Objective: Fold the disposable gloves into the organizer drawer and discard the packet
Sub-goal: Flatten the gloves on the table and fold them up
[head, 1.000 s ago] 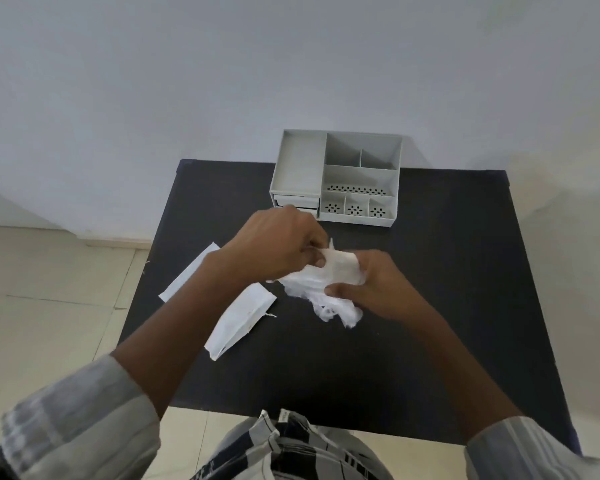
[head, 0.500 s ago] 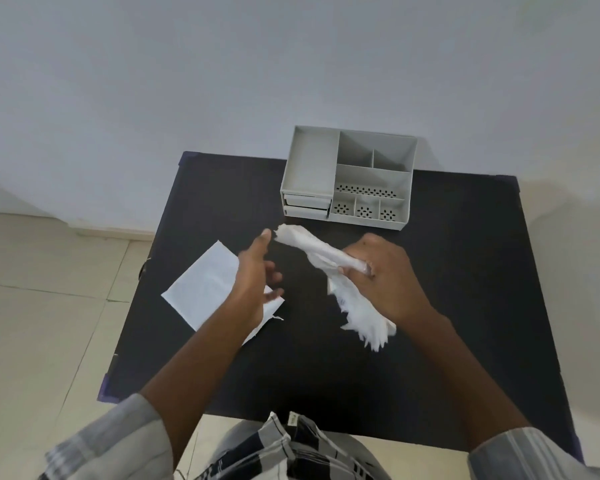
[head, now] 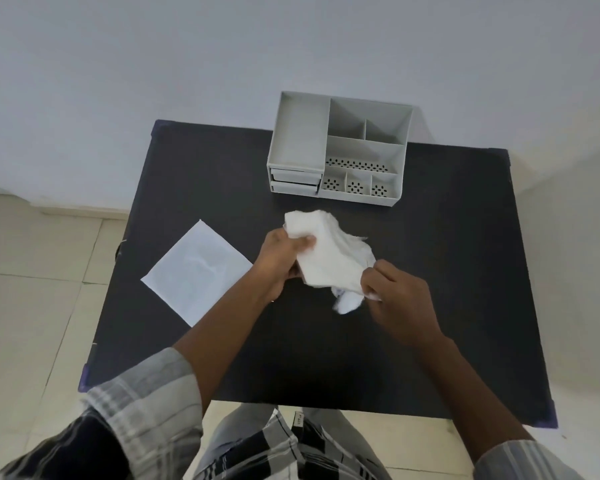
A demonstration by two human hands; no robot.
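A crumpled bundle of thin white disposable gloves [head: 329, 252] is held over the middle of the black table [head: 447, 271]. My left hand [head: 279, 259] grips its upper left edge and my right hand [head: 400, 296] pinches its lower right end. The flat white packet [head: 196, 270] lies on the table to the left, apart from both hands. The grey organizer [head: 338, 147] stands at the table's far edge, with two shut drawers [head: 293, 180] at its lower left.
The table stands against a pale wall [head: 222, 46]. Beige floor tiles [head: 32, 306] show on the left and right. My checked sleeves and lap fill the bottom of the view.
My left hand, open half a second ago, has taken hold of the gloves again. The bundle is spread wider between both hands. The packet lies flat and unfolded on the left.
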